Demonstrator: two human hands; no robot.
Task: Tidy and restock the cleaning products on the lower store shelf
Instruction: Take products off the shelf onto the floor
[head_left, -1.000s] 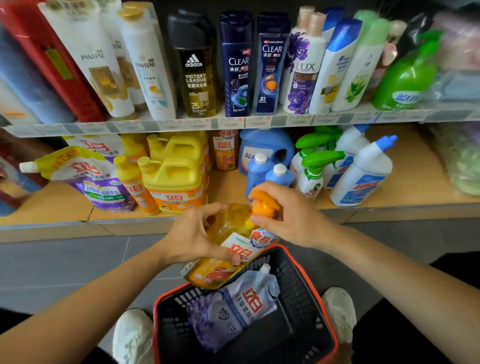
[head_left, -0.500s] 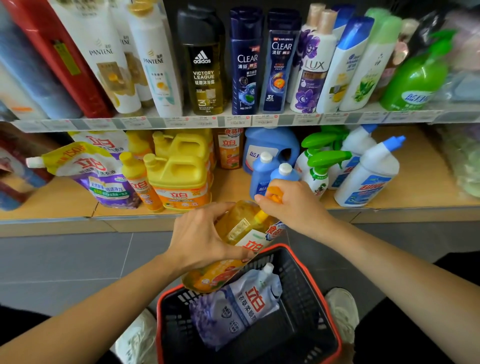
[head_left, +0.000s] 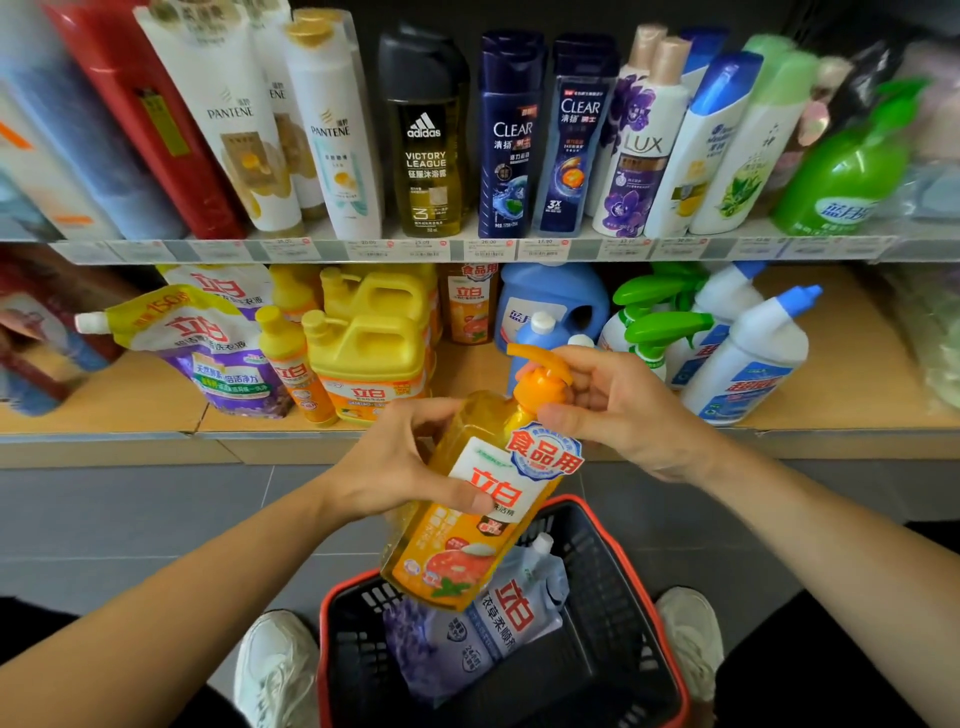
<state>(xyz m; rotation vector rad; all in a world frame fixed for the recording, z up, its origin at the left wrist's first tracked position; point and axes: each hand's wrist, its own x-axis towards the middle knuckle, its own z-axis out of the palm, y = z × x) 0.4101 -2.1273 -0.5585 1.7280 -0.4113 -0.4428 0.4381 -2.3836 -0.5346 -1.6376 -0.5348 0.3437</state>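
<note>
An orange pump bottle of dish soap (head_left: 467, 519) hangs tilted above the basket, in front of the lower shelf (head_left: 857, 374). My left hand (head_left: 395, 467) grips its body, thumb across the white label. My right hand (head_left: 618, 410) pinches the orange pump head (head_left: 540, 379) at the top. On the lower shelf stand yellow jugs (head_left: 369, 353), a small orange bottle (head_left: 291, 358), a purple refill pouch (head_left: 208, 353), a blue jug (head_left: 550, 301), green-trigger sprayers (head_left: 654, 327) and white angled-neck bottles (head_left: 748, 358).
A black basket with a red rim (head_left: 649, 582) sits on the floor between my white shoes and holds a lavender refill pouch (head_left: 478, 634). The upper shelf (head_left: 467, 249) carries shampoo and body-wash bottles. Bare wood shows at the lower shelf's right end.
The bottle has turned more upright and risen, its label now facing me. My right hand has shifted from covering the pump to pinching it from the right side.
</note>
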